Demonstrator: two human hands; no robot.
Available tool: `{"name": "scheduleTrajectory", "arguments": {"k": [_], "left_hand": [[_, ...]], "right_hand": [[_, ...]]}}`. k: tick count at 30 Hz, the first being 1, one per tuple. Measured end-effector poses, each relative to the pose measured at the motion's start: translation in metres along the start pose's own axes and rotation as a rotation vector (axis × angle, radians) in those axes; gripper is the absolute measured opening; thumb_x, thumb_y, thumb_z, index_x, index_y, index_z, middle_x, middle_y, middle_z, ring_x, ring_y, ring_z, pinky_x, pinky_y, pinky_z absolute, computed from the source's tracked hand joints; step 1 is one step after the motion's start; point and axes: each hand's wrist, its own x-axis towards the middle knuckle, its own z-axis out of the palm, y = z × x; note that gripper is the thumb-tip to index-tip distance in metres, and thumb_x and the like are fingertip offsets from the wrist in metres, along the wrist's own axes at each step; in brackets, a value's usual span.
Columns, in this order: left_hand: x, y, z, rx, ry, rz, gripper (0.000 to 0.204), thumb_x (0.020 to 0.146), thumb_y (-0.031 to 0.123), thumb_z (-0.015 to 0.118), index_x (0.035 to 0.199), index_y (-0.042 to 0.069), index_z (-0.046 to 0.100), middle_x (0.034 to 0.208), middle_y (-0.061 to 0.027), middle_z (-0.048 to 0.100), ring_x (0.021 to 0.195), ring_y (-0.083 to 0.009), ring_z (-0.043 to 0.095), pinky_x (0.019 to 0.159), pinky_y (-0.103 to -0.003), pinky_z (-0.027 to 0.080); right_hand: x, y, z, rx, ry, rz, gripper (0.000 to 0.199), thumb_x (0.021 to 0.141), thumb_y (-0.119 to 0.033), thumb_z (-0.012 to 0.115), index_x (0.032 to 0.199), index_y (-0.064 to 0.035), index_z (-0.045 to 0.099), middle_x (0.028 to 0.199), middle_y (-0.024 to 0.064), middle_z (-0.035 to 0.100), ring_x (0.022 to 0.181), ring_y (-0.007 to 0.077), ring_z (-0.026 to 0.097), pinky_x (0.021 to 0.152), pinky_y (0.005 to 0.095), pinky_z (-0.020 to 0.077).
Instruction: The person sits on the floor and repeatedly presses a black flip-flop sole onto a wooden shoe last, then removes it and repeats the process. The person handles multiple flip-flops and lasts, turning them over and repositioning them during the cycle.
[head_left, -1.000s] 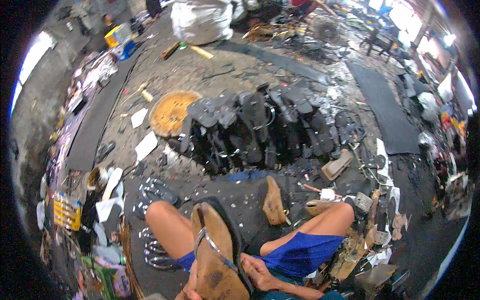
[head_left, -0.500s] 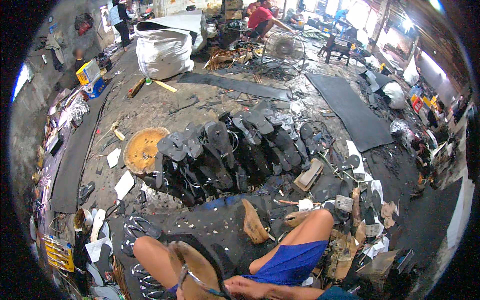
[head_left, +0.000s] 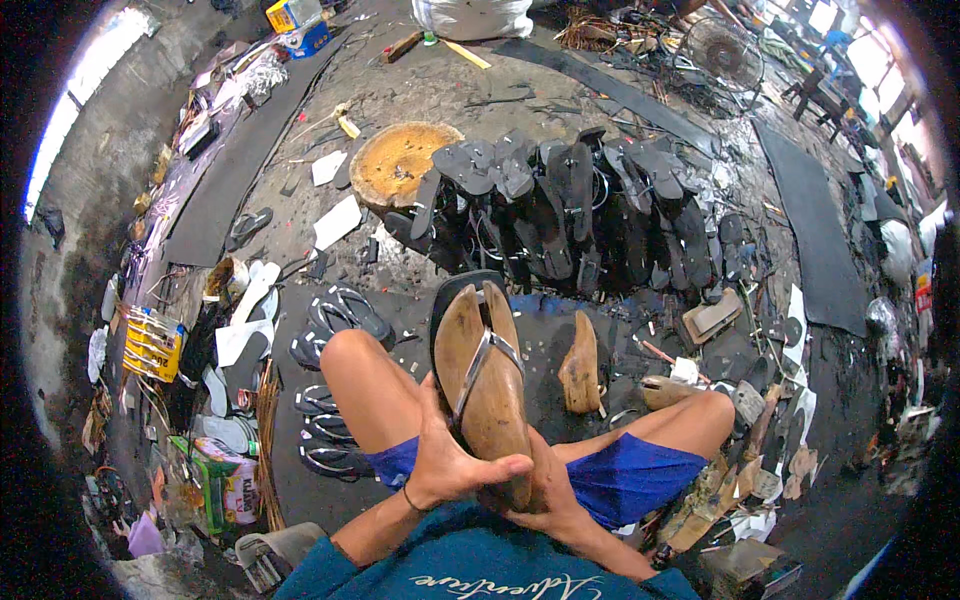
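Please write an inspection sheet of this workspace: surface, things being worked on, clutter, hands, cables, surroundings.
Surface: dark, dirty floor, littered with scraps.
Things being worked on: wooden foot form with a silvery strap across it, on a black sole, tilted over the lap.
Clutter: row of black sandals; spare wooden form; round wood block; more sandals; paper pieces.
Hands: left hand and right hand both grip the form's near end.
Cables: nothing seen.
Surroundings: fan, white sack, black rubber sheets.
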Motion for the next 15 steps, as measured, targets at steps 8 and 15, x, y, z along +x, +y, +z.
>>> {"name": "scheduleTrajectory", "arguments": {"k": [8, 15], "left_hand": [[-0.001, 0.033, 0.0, 0.677, -0.242, 0.212, 0.073, 0.083, 0.04, 0.078, 0.135, -0.004, 0.054, 0.126, -0.0227, 0.061, 0.115, -0.036, 0.055, 0.101, -0.046, 0.041], [-0.008, 0.005, -0.005, 0.205, -0.374, -0.328, 0.026, 0.101, 0.026, 0.06, 0.093, 0.002, 0.066, 0.078, -0.0108, 0.068, 0.07, -0.0184, 0.063, 0.066, -0.034, 0.05]], "right_hand": [[-0.01, 0.017, 0.003, 1.009, -0.052, 0.121, 0.112, 0.073, -0.052, 0.078, 0.155, 0.001, 0.022, 0.152, 0.0192, 0.039, 0.136, 0.0347, 0.045, 0.113, 0.0475, 0.0372], [-0.031, 0.007, 0.004, 1.587, 0.398, 0.011, 0.108, 0.076, -0.046, 0.069, 0.155, 0.0051, 0.016, 0.149, 0.0286, 0.031, 0.129, 0.0442, 0.05, 0.104, 0.0554, 0.0484]]}}
